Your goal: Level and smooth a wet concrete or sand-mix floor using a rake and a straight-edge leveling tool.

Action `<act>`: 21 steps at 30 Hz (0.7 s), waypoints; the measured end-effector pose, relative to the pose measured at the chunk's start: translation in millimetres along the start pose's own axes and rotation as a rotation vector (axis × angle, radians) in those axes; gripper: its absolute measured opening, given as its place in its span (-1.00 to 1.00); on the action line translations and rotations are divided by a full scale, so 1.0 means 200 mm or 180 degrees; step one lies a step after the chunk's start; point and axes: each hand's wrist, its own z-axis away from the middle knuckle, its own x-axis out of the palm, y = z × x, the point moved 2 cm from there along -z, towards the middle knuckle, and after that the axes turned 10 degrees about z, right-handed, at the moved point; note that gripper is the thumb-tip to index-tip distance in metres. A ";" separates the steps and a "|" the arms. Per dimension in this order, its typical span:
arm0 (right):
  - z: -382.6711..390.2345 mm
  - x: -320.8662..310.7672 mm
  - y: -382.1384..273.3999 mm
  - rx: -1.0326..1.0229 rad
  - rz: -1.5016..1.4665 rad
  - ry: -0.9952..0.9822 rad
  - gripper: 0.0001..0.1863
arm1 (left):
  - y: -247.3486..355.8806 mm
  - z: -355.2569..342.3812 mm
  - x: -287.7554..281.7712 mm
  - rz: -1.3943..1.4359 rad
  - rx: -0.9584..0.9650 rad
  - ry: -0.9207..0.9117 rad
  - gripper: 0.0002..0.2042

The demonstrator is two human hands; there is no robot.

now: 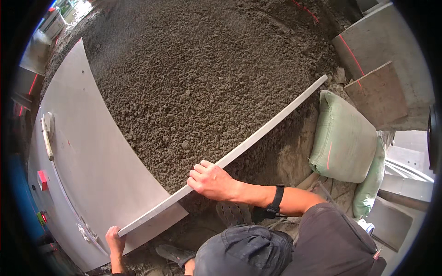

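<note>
A long, straight, pale screed bar (pixel 271 124) runs slantwise from the lower left to the upper right. Its far part lies at the right side of a bed of dark, crumbly mortar (pixel 193 83); its near end is over a large light grey tile (pixel 92 152). My right hand (pixel 211 179) is wrapped round the bar near its middle, beside the tile's right edge. At the bar's lower left end, my left hand (pixel 115 241) grips the tip. Whether the bar presses on the mortar or the tile I cannot tell.
On the tile sit a round tool with a pale handle (pixel 48 138), a red block (pixel 42 180) and a thin cord (pixel 69 202). Filled green sacks (pixel 345 140) stand at right, near grey boards (pixel 377 92). A white bucket (pixel 52 25) stands far left. Red laser lines cross surroundings.
</note>
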 end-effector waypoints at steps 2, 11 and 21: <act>0.03 0.00 -0.01 -0.0049 -0.0046 -0.0007 -0.88 | -0.02 0.02 0.02 -0.0060 -0.0033 -0.0083 -0.73; -0.02 0.06 -0.27 -0.0660 -0.0231 -0.0489 -0.86 | -0.20 0.33 -0.03 -0.0339 -0.0303 -0.0036 -0.76; -0.82 0.13 0.11 -0.0395 0.1140 0.0265 -0.81 | 0.06 -0.12 -0.04 -0.0117 -0.0864 0.0318 -0.64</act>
